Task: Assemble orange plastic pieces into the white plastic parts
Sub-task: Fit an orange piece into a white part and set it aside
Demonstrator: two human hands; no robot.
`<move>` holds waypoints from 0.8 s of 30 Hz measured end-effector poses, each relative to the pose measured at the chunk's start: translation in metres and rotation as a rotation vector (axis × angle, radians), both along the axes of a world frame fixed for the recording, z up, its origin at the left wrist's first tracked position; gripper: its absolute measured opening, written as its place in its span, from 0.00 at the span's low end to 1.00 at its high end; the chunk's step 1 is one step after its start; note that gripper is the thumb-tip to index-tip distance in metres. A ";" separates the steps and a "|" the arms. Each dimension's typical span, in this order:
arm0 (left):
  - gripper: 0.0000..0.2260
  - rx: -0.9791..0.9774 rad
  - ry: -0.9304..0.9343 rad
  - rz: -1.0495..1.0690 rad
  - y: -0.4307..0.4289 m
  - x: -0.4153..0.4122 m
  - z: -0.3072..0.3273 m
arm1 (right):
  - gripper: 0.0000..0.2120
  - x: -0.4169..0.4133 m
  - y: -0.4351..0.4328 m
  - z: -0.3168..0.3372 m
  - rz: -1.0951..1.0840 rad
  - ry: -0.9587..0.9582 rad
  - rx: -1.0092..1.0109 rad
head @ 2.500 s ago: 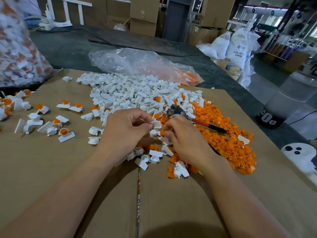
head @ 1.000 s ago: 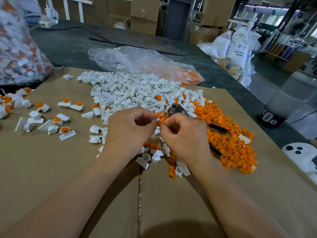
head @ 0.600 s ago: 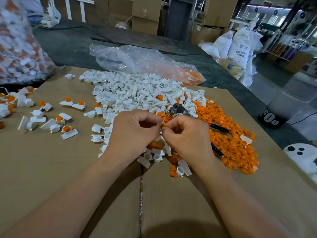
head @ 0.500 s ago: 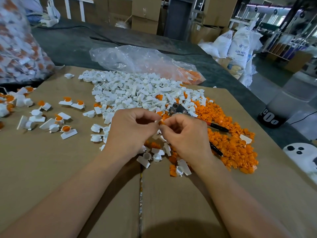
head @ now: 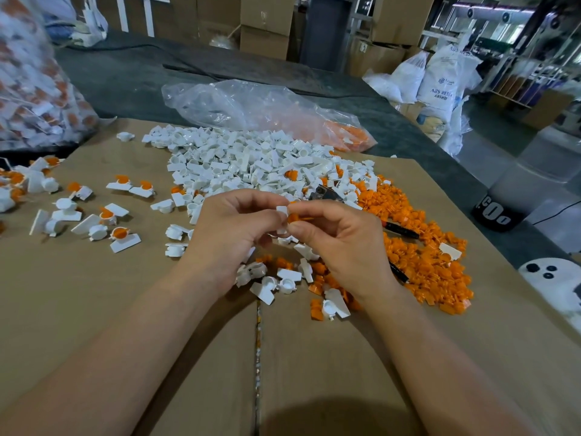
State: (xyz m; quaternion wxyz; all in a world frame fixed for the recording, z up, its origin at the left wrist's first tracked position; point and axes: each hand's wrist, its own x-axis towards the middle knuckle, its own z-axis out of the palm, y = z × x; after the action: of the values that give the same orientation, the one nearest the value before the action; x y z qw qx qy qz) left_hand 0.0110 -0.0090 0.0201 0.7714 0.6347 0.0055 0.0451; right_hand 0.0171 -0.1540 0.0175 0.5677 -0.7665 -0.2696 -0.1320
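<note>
grip of left hand [head: 229, 231] pinches white part [head: 282, 212], right hand [head: 339, 243] pinches orange piece [head: 294, 218]

white parts [head: 251, 165], orange pieces [head: 421, 259], brown cardboard [head: 94, 294], tool handle [head: 401, 229] seemingly black-red.

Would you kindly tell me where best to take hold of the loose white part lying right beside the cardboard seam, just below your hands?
Take the white part by its flat tab, coming from the near side. The tab juts toward you and offers two broad faces to pinch. The round cup behind it seems to face up, so a grip on the tab leaves its opening unobstructed.
</note>
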 end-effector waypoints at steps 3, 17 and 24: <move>0.14 -0.010 0.016 -0.037 -0.001 -0.001 0.001 | 0.14 0.000 -0.001 0.000 -0.002 0.047 0.031; 0.10 -0.013 0.083 -0.095 -0.001 -0.003 0.002 | 0.12 -0.001 -0.002 -0.001 -0.045 0.088 0.019; 0.10 0.009 0.087 -0.086 -0.001 -0.003 0.003 | 0.12 0.000 -0.002 -0.001 -0.006 0.121 0.033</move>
State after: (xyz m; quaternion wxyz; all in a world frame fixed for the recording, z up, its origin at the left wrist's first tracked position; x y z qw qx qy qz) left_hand 0.0083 -0.0097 0.0227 0.7688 0.6393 0.0117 -0.0156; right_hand 0.0169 -0.1561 0.0169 0.5954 -0.7643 -0.2302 -0.0915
